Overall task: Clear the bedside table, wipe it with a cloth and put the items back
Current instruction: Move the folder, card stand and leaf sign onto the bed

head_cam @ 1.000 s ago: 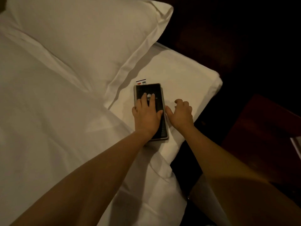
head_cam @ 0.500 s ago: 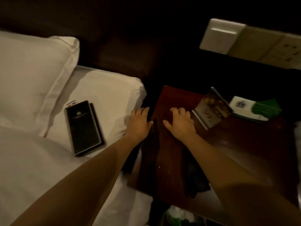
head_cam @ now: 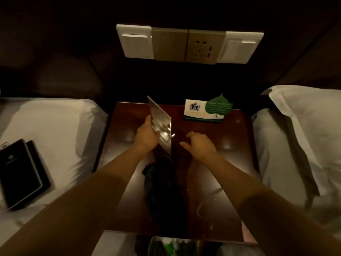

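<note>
Head view: the left hand (head_cam: pixel 145 136) gripped a clear acrylic sign holder (head_cam: pixel 160 117) by its near edge, tilted, over the middle of the dark wooden bedside table (head_cam: pixel 234 145). The right hand (head_cam: pixel 200 145) was just beside it, fingers loosely curled and holding nothing. A dark cloth (head_cam: pixel 158 180) lay on the table between the forearms. A tent card with a green leaf (head_cam: pixel 204 112) stood at the back, and a black folder (head_cam: pixel 20 172) lay on the left bed (head_cam: pixel 59 122).

Both bare forearms are reaching forward over the dark glossy wooden counter (head_cam: pixel 230 137). The left hand (head_cam: pixel 145 134) is gripping the near left edge of a clear acrylic sign stand (head_cam: pixel 160 115), tilting it above the counter's middle. The right hand (head_cam: pixel 200 145) is staying low over the counter's middle, palm down, fingers (head_cam: pixel 191 134) loosely bent, holding nothing.
</note>
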A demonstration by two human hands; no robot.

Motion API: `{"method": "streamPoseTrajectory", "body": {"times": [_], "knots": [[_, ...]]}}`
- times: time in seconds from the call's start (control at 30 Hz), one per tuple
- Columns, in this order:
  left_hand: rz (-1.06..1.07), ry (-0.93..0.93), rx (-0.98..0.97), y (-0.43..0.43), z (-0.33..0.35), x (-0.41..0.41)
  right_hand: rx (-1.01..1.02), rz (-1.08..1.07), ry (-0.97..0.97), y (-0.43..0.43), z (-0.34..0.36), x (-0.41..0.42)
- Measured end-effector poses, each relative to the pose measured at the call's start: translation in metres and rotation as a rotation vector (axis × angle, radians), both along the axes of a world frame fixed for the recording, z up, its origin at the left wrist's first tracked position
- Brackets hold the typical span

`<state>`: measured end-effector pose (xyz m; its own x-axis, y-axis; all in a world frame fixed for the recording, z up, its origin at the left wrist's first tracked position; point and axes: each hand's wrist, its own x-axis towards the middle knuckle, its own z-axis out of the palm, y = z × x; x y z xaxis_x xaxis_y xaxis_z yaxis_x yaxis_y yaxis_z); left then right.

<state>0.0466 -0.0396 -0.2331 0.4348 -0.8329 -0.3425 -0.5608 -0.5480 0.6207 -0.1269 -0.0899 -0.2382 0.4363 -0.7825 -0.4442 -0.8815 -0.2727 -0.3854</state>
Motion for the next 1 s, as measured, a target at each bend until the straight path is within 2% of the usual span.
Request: {"method": "streamPoseTrajectory", "body": {"times": [0.13,0.3,0.43,0.57,0.73,1.0], "knots": [[0.2,0.056,-0.155,-0.022,0.0,0.005,0.019,-0.017,-0.098,-0.016,-0.009,0.001],[0.196,0.179,-0.184,-0.032,-0.012,0.014,0.032,0.071,-0.164,-0.021,-0.019,0.019],[0.218,0.222,-0.213,-0.033,-0.021,0.017,-0.036,0.109,-0.213,-0.02,-0.026,0.035],[0.231,0.237,-0.253,-0.033,-0.024,0.015,-0.028,0.058,-0.297,-0.014,-0.029,0.044],[0.183,0.111,-0.32,-0.024,-0.029,0.019,-0.03,-0.113,-0.445,-0.01,-0.031,0.045],[0.325,0.283,-0.356,-0.001,-0.022,0.026,-0.003,-0.24,-0.656,-0.005,-0.019,0.073]]}}
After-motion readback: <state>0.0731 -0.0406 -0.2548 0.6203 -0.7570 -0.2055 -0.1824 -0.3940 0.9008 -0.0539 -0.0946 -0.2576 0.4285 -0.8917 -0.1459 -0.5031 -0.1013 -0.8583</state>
